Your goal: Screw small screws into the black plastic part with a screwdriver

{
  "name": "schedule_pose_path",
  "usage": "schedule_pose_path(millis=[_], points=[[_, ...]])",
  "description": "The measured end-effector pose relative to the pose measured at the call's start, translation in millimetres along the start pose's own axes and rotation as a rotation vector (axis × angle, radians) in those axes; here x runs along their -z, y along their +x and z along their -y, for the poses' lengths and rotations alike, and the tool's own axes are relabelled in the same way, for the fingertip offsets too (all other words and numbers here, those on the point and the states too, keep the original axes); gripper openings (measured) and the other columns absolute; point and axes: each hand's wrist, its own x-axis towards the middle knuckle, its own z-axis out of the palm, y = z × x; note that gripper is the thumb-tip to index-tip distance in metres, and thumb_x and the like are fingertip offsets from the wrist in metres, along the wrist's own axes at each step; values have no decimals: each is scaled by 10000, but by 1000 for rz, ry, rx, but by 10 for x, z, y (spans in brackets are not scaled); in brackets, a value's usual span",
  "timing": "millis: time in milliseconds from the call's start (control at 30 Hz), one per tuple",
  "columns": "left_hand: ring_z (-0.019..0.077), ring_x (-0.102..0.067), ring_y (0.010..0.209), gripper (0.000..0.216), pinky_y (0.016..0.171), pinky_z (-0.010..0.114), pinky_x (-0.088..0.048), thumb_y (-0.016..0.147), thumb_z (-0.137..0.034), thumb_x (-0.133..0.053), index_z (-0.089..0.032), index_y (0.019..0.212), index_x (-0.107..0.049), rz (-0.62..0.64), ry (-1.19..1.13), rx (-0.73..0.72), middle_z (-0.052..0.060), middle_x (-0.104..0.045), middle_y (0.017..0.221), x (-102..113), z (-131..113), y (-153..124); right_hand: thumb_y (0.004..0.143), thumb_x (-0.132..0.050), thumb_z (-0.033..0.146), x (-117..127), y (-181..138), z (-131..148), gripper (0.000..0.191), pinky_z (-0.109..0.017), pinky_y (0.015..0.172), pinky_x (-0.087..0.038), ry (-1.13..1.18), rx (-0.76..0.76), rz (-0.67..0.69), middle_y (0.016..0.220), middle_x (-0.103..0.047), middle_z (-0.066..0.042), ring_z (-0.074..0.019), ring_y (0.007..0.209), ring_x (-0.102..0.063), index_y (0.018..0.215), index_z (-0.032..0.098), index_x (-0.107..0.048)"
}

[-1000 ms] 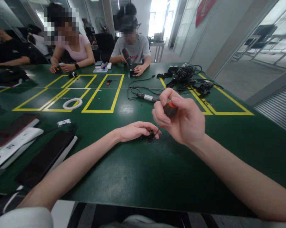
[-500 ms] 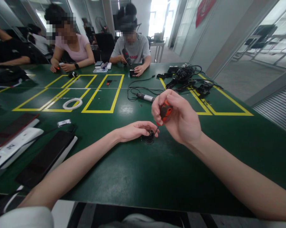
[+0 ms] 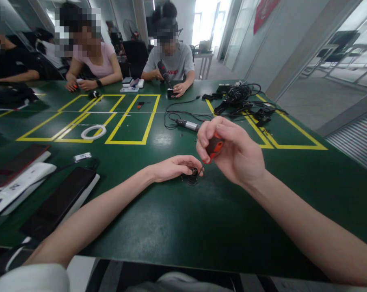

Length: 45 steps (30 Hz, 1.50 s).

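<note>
My right hand (image 3: 234, 150) is closed around the red and black handle of a screwdriver (image 3: 214, 147). Its thin shaft slants down and left, the tip at or close to a small dark round part (image 3: 194, 172) on the green table (image 3: 141, 227). Fingers of my left hand (image 3: 174, 168) curl about that part and hold it from the far left side. The part has a short upright post; its exact kind is too small to make out, and my fingers hide some of it.
Black phones on white blocks (image 3: 61, 202) and a white power strip (image 3: 16, 190) lie at left. A tape ring (image 3: 93, 132), a black and silver tool (image 3: 186, 125) and tangled black cables (image 3: 236, 97) lie beyond my hands. Across the table a person (image 3: 171, 61) holds a power screwdriver (image 3: 164, 73).
My right hand and the screwdriver handle have shifted slightly right and down, with the handle leaning more to the right. My left hand stays on the dark part.
</note>
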Motion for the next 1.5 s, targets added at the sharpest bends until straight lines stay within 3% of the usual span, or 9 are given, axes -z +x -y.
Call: schedule_pose_path(millis=[233, 433, 567, 733, 900, 1033, 1200, 1367, 1500], points=[[222, -688, 1058, 260, 1054, 378, -437, 776, -137, -702, -161, 1016, -801, 47, 46, 31, 104, -797, 1020, 32, -6, 3, 944, -634, 521, -4, -14, 13, 388, -262, 440, -345, 24, -58, 15, 508, -390, 63, -119, 443, -358, 709, 230, -529], [182, -682, 944, 196, 1014, 348, -444, 769, -128, -710, -158, 942, -797, 31, 47, 27, 74, -787, 932, 10, -17, 1, 918, -663, 414, 14, -5, -4, 332, -246, 432, -340, 34, -11, 32, 595, -518, 36, -109, 457, -411, 704, 223, -496], [167, -684, 919, 197, 992, 333, -446, 750, -115, -723, -162, 931, -785, 25, 14, 12, 59, -775, 927, -5, -17, 3, 952, -633, 456, 10, 3, 9, 408, -257, 437, -351, 23, -20, 51, 552, -463, 34, -114, 455, -408, 650, 220, -494], [167, -691, 929, 227, 961, 321, -455, 744, -102, -736, -175, 953, -788, 26, -19, -8, 54, -782, 936, 3, -4, 4, 936, -645, 448, 23, -11, 5, 303, -249, 437, -340, 22, 12, 19, 513, -466, 59, -114, 429, -379, 755, 231, -536], [169, -691, 941, 223, 972, 325, -449, 754, -107, -741, -171, 960, -795, 33, -15, -4, 60, -787, 953, 23, 12, 6, 904, -670, 417, 36, -2, 0, 320, -258, 467, -407, -58, 30, 5, 697, -605, 1, -113, 498, -508, 698, 208, -543], [189, -686, 996, 299, 1011, 343, -433, 772, -119, -719, -161, 1057, -803, 54, 17, 28, 88, -797, 993, 25, -12, 5, 909, -672, 414, 47, 6, -4, 343, -258, 505, -435, -92, 47, 13, 701, -556, -1, -111, 550, -513, 664, 187, -593], [194, -679, 950, 243, 1011, 359, -440, 766, -123, -713, -150, 986, -811, 21, 45, 36, 81, -787, 932, 11, -31, -4, 876, -742, 380, 66, 9, -22, 230, -249, 558, -496, -68, 38, -48, 710, -591, 37, -124, 597, -586, 826, 226, -579], [172, -681, 907, 208, 988, 340, -453, 750, -109, -732, -155, 939, -805, 18, 18, 29, 64, -774, 926, 3, -31, 0, 895, -729, 382, 66, 15, -21, 263, -271, 636, -550, -100, 46, -56, 731, -613, 17, -141, 673, -638, 759, 211, -583], [163, -676, 905, 182, 989, 335, -450, 750, -106, -738, -158, 916, -795, 31, 2, 16, 55, -763, 925, 4, -32, 7, 942, -673, 473, 40, 18, -18, 356, -280, 586, -522, -106, 44, -41, 707, -591, 0, -139, 618, -590, 722, 203, -601]])
